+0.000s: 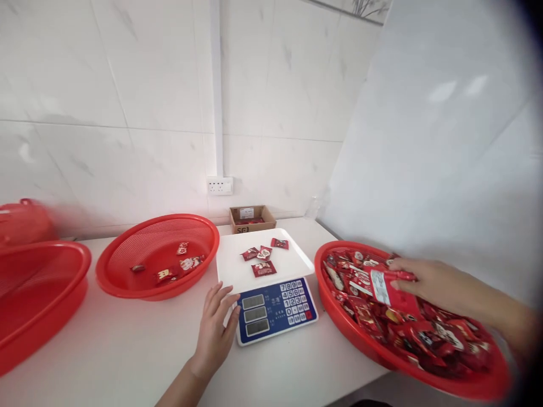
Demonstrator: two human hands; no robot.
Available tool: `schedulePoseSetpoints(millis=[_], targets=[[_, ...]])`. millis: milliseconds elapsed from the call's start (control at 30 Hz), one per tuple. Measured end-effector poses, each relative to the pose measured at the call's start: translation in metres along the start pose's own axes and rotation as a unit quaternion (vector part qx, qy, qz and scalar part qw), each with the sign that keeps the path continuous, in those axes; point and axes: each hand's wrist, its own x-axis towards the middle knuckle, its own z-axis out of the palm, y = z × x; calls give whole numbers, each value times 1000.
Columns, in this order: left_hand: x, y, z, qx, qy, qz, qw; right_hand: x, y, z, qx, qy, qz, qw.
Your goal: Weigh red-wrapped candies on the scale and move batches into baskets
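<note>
Left hand point(216, 325) hangs loosely open by the digital scale point(276, 312); right hand point(406, 276) is on a labelled red packet point(380, 287) in that heaped red basket point(344, 329), can't tell if gripped. Rummaging might spill candies point(449, 336); leaning fingers could skew readings.

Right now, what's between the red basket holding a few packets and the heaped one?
In the head view, a weighing scale stands between them, four red packets on its white tray; the left hand is at the scale's left edge.
</note>
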Motion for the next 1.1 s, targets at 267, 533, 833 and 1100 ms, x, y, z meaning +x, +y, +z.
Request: schedulePoseSetpoints(millis=[267, 533, 833, 1100], targets=[[-2, 1, -2, 1, -10, -14, 1000, 37, -112, 61, 55, 13, -86, 995], [-1, 0, -4, 6, 0, -18, 1000, 66, -141, 115, 62, -91, -164, 980], [-2, 3, -4, 14, -4, -20, 1000, 130, -141, 137, 16, -36, -108, 993], [-1, 3, -5, 15, -12, -26, 999, 140, -145, 150, -2, 11, -75, 997]])
